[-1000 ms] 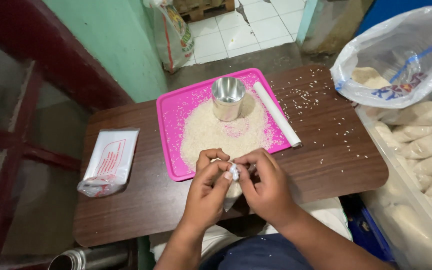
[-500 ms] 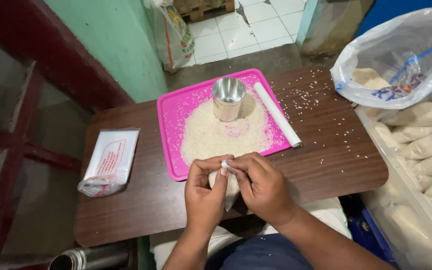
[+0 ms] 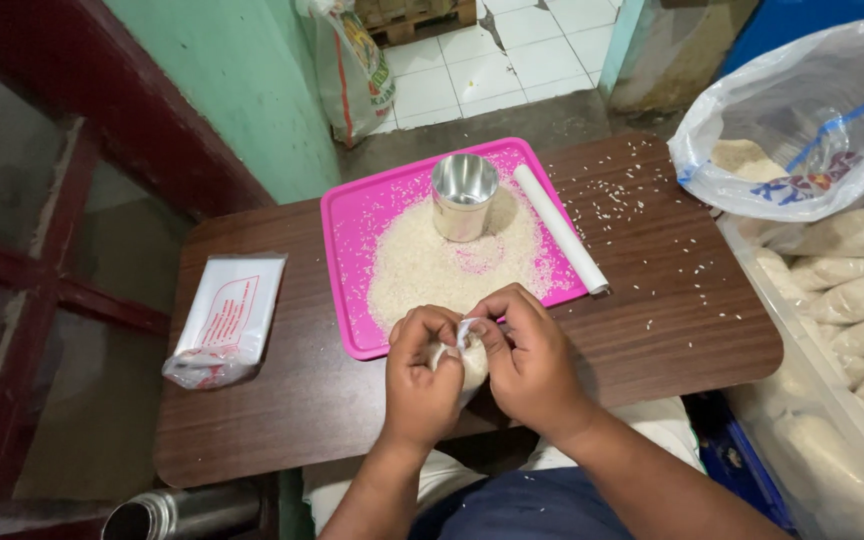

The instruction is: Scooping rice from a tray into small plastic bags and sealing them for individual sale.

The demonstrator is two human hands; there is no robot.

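A dark brown wooden table (image 3: pixel 282 400) with rounded corners stands against a pale green wall (image 3: pixel 242 90). At left, a dark red wooden frame (image 3: pixel 22 250) crosses a shadowed opening. Beyond the table, white floor tiles (image 3: pixel 512 60) give way to bare grey concrete (image 3: pixel 512 125). A blue surface (image 3: pixel 802 25) shows at upper right. Lighting is soft and even, without hard shadows

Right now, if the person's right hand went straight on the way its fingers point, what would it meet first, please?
The right hand points left, onto the small rice-filled bag pinched between both hands, so that bag comes first, with the left hand right behind it. Depth is hard to judge here.
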